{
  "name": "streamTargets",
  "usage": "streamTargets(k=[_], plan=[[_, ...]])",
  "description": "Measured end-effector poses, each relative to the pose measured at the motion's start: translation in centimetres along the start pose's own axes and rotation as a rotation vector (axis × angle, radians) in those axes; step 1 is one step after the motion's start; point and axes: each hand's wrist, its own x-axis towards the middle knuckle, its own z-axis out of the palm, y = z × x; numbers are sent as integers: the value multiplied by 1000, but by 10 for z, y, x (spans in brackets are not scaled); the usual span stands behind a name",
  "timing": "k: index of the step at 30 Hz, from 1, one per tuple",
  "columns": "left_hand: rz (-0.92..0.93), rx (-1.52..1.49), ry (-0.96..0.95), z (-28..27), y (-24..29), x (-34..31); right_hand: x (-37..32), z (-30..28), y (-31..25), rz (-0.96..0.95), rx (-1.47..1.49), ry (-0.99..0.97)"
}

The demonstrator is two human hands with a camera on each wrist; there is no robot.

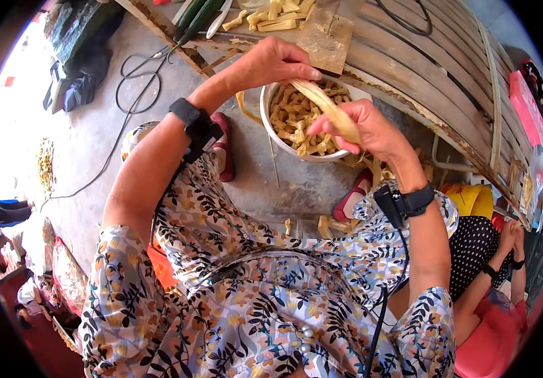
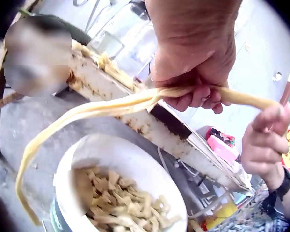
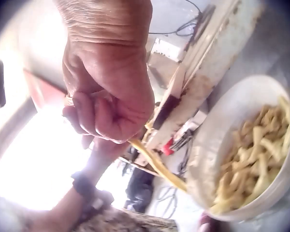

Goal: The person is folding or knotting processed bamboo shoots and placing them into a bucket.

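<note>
A long, pale-yellow fibrous strip (image 1: 325, 104) is stretched between the two hands above a white bucket (image 1: 267, 120). My left hand (image 1: 277, 63) grips it along its length, fingers curled round it in the left wrist view. From that hand, a long tail of the strip (image 2: 87, 108) hangs free and bends down beside the bucket. My right hand (image 1: 375, 129) pinches the other end, as the right hand (image 2: 266, 147) in the left wrist view shows. Many short, knotted yellowish pieces (image 3: 256, 150) lie in the bucket. In the right wrist view, curled fingers hide the pinched end.
A slatted wooden bench (image 1: 404, 57) borders the bucket, with a small board (image 1: 325, 41), more yellow strips (image 1: 277, 24) and green cucumber-like vegetables (image 1: 199, 19). A cable (image 1: 120, 113) runs over the floor. On the right are a yellow container (image 1: 473, 200) and a seated person (image 1: 492, 315).
</note>
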Motion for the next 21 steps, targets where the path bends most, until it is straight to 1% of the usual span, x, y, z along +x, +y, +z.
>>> streamTargets(k=[2, 3, 4, 6, 7, 8, 9, 11, 12, 13, 14, 15, 16, 17, 19, 20, 21], plan=[[-55, -114, -23, 10, -2, 3, -4, 8, -12, -190, 243, -101], [-91, -328, 51, 26, -7, 3, 2, 0, -5, -322, 222, -104], [-137, -471, 6, 37, 0, -1, 5, -5, -5, -311, 213, -5], [-66, -967, -287, 55, -18, 5, 10, -11, -8, -290, 192, 189], [-82, -1086, -308, 64, -16, 4, 15, -10, -2, -400, 26, 271], [-100, -1204, -329, 71, -15, 2, 15, -9, -1, -330, -25, 318], [-105, -1289, -428, 74, -16, 5, 14, -6, -3, -259, -74, 363], [-192, -1337, -444, 78, -18, 8, 10, 0, -10, -121, -213, 475], [-235, -1358, -454, 78, -13, 8, 9, -1, -7, -136, -301, 478], [-197, -1431, -454, 84, -17, 7, 9, -4, -4, -152, -392, 480], [-191, -1422, -455, 84, -18, 9, 10, -6, -2, -169, -483, 476], [-187, -1414, -452, 83, -18, 9, 13, -5, 0, -231, -480, 480], [-186, -1405, -453, 82, -17, 9, 17, -6, 5, -334, -521, 520], [-274, -1299, -241, 85, -16, 9, 22, -10, 11, -437, -563, 564], [-320, -1260, 48, 82, -15, 13, 23, -13, 13, -590, -751, 744], [-340, -1236, 197, 81, -14, 14, 22, -14, 11, -637, -898, 874], [-318, -1117, 341, 73, 6, 13, 22, -16, 8, -685, -1046, 1002]])
